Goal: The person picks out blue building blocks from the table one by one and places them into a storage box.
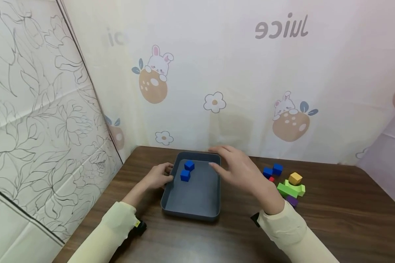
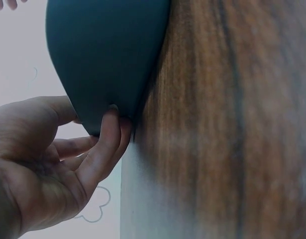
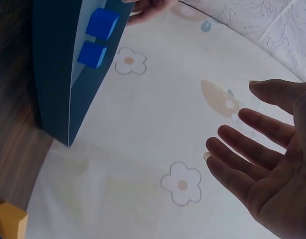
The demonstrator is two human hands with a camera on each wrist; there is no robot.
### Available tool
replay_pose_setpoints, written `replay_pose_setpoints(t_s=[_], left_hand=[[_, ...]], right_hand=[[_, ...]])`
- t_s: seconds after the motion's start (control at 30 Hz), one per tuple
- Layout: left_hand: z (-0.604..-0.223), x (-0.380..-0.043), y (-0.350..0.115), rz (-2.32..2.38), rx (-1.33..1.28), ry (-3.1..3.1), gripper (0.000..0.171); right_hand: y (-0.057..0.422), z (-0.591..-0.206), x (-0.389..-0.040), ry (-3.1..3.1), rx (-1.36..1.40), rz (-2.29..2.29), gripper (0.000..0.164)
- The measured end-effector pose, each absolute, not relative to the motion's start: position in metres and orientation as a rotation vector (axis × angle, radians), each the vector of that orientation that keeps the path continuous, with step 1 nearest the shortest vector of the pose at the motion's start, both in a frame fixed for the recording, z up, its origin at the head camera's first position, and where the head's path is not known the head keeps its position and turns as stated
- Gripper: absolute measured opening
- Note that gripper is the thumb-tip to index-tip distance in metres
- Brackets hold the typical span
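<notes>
A dark grey tray (image 1: 191,199) lies on the table with two blue cubes, a nearer one (image 1: 185,175) and a farther one (image 1: 189,165), toward its left side. My left hand (image 1: 158,176) grips the tray's left wall. In the left wrist view its fingers (image 2: 104,149) press the wall from outside and the thumb goes behind the edge. Over the tray's far right corner, my right hand (image 1: 238,170) is raised with nothing in it. The right wrist view shows its fingers (image 3: 252,149) spread and relaxed, apart from the tray (image 3: 53,84).
Right of my right forearm is a group of blocks: blue cubes (image 1: 278,169), a red piece (image 1: 271,179), a yellow block (image 1: 295,178), green blocks (image 1: 287,190) and a purple block (image 1: 291,201). A printed curtain (image 1: 191,120) hangs behind the brown table (image 1: 342,204).
</notes>
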State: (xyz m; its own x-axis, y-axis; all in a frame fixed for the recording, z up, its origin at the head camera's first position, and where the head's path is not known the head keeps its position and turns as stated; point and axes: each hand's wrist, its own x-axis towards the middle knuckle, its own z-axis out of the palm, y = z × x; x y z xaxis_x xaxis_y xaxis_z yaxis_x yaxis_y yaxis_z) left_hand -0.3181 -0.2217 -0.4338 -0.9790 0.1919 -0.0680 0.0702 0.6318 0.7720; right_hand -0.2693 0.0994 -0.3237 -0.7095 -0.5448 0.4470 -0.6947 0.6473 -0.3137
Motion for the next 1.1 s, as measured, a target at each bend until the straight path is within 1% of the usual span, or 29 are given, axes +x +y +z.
replay_pose_setpoints(t_s=[0.3,0.63,0.73,1.1], left_hand=[[-0.432,-0.314,-0.222,1.246,0.256,2.728,0.050],[-0.431,-0.315,-0.221,1.240,0.254,2.724,0.050],[-0.431,-0.314,-0.221,1.236,0.247,2.725,0.051],[-0.432,-0.316,-0.223,1.255,0.254,2.713,0.051]], right_hand=[[0.119,-0.323,-0.277,-2.553,0.947,0.697,0.047],[0.144,-0.324,-0.295,-2.591,0.869,0.699,0.044],[0.151,-0.323,-0.299,-2.625,0.836,0.690,0.046],[0.182,-0.318,-0.301,-2.682,0.719,0.658,0.046]])
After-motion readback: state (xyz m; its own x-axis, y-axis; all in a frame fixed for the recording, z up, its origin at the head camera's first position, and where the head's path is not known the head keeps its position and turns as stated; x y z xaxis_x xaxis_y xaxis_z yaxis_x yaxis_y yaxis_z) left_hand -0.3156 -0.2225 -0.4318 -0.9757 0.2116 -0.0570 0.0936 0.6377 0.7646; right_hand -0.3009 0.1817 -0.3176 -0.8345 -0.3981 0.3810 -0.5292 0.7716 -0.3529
